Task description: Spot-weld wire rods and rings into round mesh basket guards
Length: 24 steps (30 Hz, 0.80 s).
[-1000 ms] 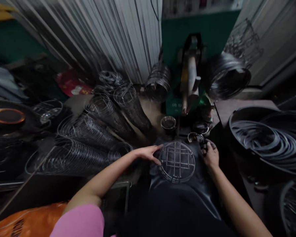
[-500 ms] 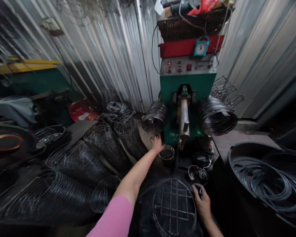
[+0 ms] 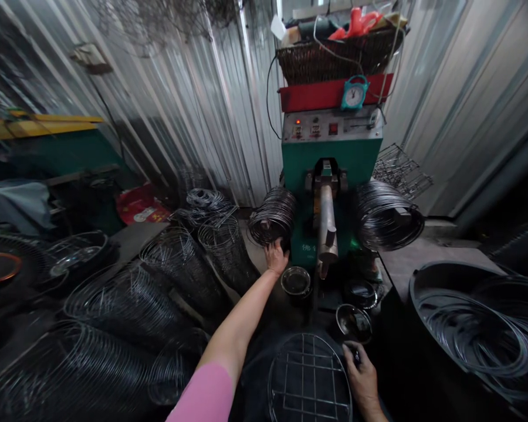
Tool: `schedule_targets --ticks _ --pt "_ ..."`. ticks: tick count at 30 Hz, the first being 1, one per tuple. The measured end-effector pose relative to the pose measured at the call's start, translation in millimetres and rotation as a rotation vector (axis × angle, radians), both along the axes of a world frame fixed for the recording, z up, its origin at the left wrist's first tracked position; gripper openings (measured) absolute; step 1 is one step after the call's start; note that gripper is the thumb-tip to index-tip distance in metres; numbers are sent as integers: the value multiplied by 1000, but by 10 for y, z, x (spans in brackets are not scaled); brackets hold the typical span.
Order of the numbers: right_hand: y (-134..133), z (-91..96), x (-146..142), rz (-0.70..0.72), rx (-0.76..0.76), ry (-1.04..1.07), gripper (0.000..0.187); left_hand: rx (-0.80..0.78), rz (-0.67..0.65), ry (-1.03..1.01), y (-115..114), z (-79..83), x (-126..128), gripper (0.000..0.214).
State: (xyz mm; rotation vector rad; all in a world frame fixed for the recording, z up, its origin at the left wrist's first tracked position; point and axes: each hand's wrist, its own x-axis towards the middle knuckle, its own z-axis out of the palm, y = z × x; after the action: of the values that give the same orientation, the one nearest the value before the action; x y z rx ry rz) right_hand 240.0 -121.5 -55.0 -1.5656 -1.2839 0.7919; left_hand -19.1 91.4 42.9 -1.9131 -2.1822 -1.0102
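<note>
My left hand [image 3: 276,257] reaches out to the lower edge of a bundle of wire rings [image 3: 273,214] that hangs left of the green machine. Its thumb is apart from the fingers, and the fingertips touch the lowest rings. My right hand [image 3: 361,375] is curled round a small dark piece, too dim to name, beside a round wire grid [image 3: 310,378]. That grid, a ring with crossed wires inside, lies over my lap. In front of the machine's metal arm [image 3: 327,225] stand a small round bowl [image 3: 295,281] and another bowl [image 3: 354,322].
The green machine [image 3: 303,161] carries a teal clock [image 3: 354,94] and a wicker basket [image 3: 338,61]. A second ring bundle [image 3: 387,217] hangs at its right. Stacked wire coils [image 3: 127,305] fill the left side. A large dark tub [image 3: 416,293] with wire hoops stands at the right.
My left hand has moved up slightly, against the lower rings of the bundle. The view has tilted a little, so most things sit lower. My right hand keeps its hold beside the grid.
</note>
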Motion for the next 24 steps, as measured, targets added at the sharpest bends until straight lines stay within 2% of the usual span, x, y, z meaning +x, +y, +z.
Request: schedule_targets --ticks 4,9,12,15,17,20,22,24 --pt "11 8 4 1 11 -12 47 12 -24 -160 -17 -81 22 46" --pt "32 6 14 -8 34 -38 48 -13 2 -202 -200 -122 41 59" --pt "41 -3 16 1 43 -38 48 -31 3 -141 -372 42 15 55" --pt "41 -17 22 10 39 -21 49 86 29 -174 -528 442 -131 47" --pt "37 -22 29 22 27 6 48 241 45 -358 -640 788 -288 41" --pt "32 11 36 33 1 62 48 460 4 -891 -900 1225 -498 29" --pt "26 85 30 9 -24 114 51 437 -134 -1330 -1158 1359 -549 27" --pt "6 224 7 -60 -38 176 55 270 -264 -1693 -1463 1349 -510 28"
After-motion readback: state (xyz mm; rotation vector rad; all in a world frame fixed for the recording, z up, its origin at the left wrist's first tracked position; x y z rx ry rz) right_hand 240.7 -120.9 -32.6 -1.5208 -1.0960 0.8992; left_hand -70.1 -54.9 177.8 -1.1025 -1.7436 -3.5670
